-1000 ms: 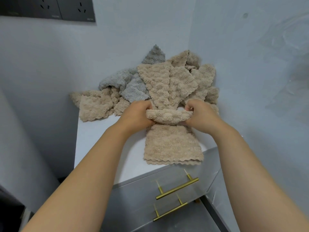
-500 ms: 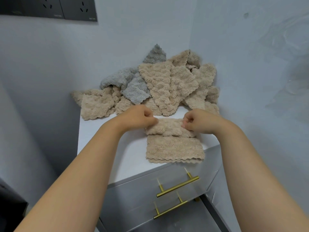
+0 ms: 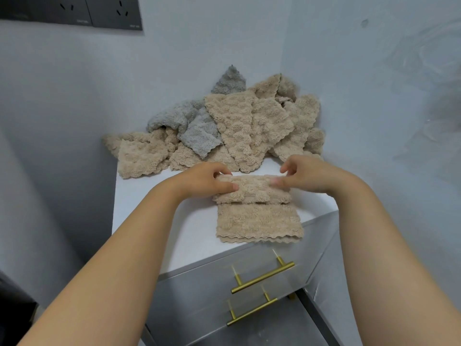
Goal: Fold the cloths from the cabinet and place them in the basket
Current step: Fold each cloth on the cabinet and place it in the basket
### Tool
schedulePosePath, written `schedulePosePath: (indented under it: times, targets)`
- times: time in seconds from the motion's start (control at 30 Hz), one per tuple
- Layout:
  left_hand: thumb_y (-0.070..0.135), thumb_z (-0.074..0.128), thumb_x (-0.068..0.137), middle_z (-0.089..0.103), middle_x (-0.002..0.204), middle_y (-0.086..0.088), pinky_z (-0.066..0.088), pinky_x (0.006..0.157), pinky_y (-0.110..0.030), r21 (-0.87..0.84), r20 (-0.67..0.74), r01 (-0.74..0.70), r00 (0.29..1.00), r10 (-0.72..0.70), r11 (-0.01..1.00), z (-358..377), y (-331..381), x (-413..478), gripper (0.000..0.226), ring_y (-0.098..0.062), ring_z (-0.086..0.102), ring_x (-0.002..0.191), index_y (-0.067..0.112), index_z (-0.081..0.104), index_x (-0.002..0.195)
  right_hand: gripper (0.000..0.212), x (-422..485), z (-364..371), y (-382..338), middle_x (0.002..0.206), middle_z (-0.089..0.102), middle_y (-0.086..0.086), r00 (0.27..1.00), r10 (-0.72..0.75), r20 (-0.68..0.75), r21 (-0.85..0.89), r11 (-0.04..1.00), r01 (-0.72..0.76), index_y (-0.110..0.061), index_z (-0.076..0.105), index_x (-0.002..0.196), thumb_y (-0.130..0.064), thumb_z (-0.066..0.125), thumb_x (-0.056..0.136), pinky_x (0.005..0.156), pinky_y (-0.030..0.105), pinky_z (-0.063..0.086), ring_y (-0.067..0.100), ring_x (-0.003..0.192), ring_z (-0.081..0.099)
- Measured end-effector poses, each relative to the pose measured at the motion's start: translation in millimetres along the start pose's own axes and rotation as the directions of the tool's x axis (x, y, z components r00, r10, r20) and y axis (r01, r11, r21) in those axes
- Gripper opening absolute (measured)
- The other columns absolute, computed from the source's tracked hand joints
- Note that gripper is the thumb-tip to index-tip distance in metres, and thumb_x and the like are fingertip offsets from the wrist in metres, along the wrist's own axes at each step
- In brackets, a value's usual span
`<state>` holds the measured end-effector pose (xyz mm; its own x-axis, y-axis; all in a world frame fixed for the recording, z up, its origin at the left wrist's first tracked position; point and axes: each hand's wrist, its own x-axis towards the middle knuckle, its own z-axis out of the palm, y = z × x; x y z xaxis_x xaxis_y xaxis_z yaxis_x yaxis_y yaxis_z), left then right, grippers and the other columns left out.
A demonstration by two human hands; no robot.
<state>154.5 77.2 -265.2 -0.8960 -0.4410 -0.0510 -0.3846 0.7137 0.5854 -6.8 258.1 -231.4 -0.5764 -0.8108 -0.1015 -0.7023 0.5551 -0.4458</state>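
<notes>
A beige fluffy cloth (image 3: 258,221) lies on the white cabinet top (image 3: 149,211) near its front edge, its far part folded over toward me. My left hand (image 3: 207,181) grips the left end of that folded part, thumb on top and fingers curled behind. My right hand (image 3: 301,178) pinches the right end the same way. Behind, a heap of unfolded cloths (image 3: 239,128), mostly beige with two grey ones (image 3: 197,136), is piled into the wall corner. No basket is in view.
The cabinet stands in a corner between two pale walls. Below its top are grey drawer fronts with two brass bar handles (image 3: 262,279), the lower one (image 3: 252,312) on a drawer pulled out. Dark wall sockets (image 3: 99,11) sit at upper left.
Both hands drew the cloth's far edge out of the heap, toward me and down. The fold now lies on the near half, and my fingers have partly loosened.
</notes>
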Motion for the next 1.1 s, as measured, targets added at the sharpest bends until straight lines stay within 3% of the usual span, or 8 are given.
schedulePosePath:
  times: [0.17,0.3,0.57,0.7,0.83,0.93,1.0,1.1]
  targets:
    - [0.051,0.059,0.086,0.054,0.103,0.007,0.037,0.076,-0.026,0.008,-0.005,-0.020,1.000,0.020,1.000,1.1,0.9,1.8,0.044,-0.012,0.051,0.095,0.026,0.056,0.122,0.059,-5.4,-2.8,1.8,0.067,0.064,0.011,0.942,0.215,0.258,0.215,0.938,-0.272,0.000,0.063,0.076,-0.056,0.048,0.091,0.058,0.029,0.048,0.020,0.058,0.056]
    - [0.049,0.055,0.090,0.054,0.114,0.008,0.036,0.084,-0.025,-0.028,-0.010,-0.051,0.999,0.051,0.998,2.8,1.9,2.4,0.042,-0.011,0.050,0.105,0.026,0.055,0.125,0.033,-3.3,2.4,3.9,0.065,0.058,0.007,0.940,0.165,0.300,0.362,0.892,-0.272,-0.006,0.055,0.074,-0.034,0.068,0.085,0.061,0.030,0.047,0.018,0.062,0.055]
    - [0.036,0.040,0.100,0.052,0.129,0.001,0.035,0.095,-0.024,-0.035,0.010,-0.162,0.987,0.163,0.986,10.5,11.5,1.5,0.040,-0.014,0.047,0.118,0.016,0.049,0.133,0.021,-1.2,9.3,-2.2,0.088,0.060,0.015,0.966,0.177,0.188,0.519,0.817,-0.250,0.000,0.057,0.095,-0.020,0.063,0.091,0.074,0.034,0.056,0.022,0.068,0.059]
    - [0.036,0.040,0.100,0.055,0.122,0.000,0.040,0.099,-0.034,-0.027,0.033,-0.167,0.985,0.168,0.986,12.8,11.9,2.4,0.038,-0.018,0.051,0.112,0.016,0.051,0.130,0.028,-0.1,13.4,-4.1,0.074,0.061,0.015,0.977,0.202,0.073,0.431,0.877,-0.214,-0.005,0.053,0.078,-0.026,0.057,0.095,0.071,0.036,0.058,0.022,0.060,0.061]
    - [0.041,0.039,0.099,0.057,0.102,-0.003,0.043,0.087,-0.039,0.075,0.055,-0.172,0.984,0.168,0.982,18.1,10.7,4.0,0.033,-0.022,0.052,0.095,0.013,0.056,0.107,0.049,3.4,20.4,-4.9,0.053,0.048,0.006,0.987,0.158,-0.024,0.030,0.987,-0.158,-0.009,0.042,0.057,-0.033,0.049,0.098,0.056,0.030,0.047,0.019,0.047,0.046]
    - [0.043,0.041,0.097,0.053,0.097,-0.005,0.038,0.079,-0.033,0.165,0.037,-0.152,0.988,0.148,0.974,19.1,12.4,5.1,0.035,-0.022,0.048,0.091,0.012,0.055,0.100,0.043,8.4,23.3,-2.3,0.063,0.055,0.006,0.990,0.125,-0.069,-0.062,0.990,-0.129,-0.010,0.050,0.063,-0.036,0.050,0.097,0.066,0.035,0.049,0.020,0.058,0.051]
    - [0.047,0.046,0.095,0.052,0.097,-0.007,0.039,0.078,-0.032,0.239,0.010,-0.143,0.989,0.144,0.961,17.5,14.0,5.2,0.039,-0.022,0.047,0.091,0.011,0.057,0.102,0.022,8.8,23.9,-2.1,0.088,0.056,0.001,0.972,0.024,-0.236,-0.001,1.000,-0.025,-0.013,0.056,0.088,-0.035,0.055,0.095,0.072,0.031,0.043,0.018,0.081,0.053]
    - [0.051,0.052,0.090,0.055,0.089,-0.002,0.040,0.069,-0.031,0.257,-0.004,-0.085,0.996,0.089,0.963,15.9,16.3,4.9,0.035,-0.019,0.049,0.083,0.017,0.056,0.096,0.039,7.5,26.0,-6.3,0.131,0.052,-0.001,0.974,-0.106,-0.199,0.148,0.979,0.137,-0.021,0.049,0.132,-0.029,0.055,0.094,0.091,0.029,0.037,0.018,0.117,0.050]
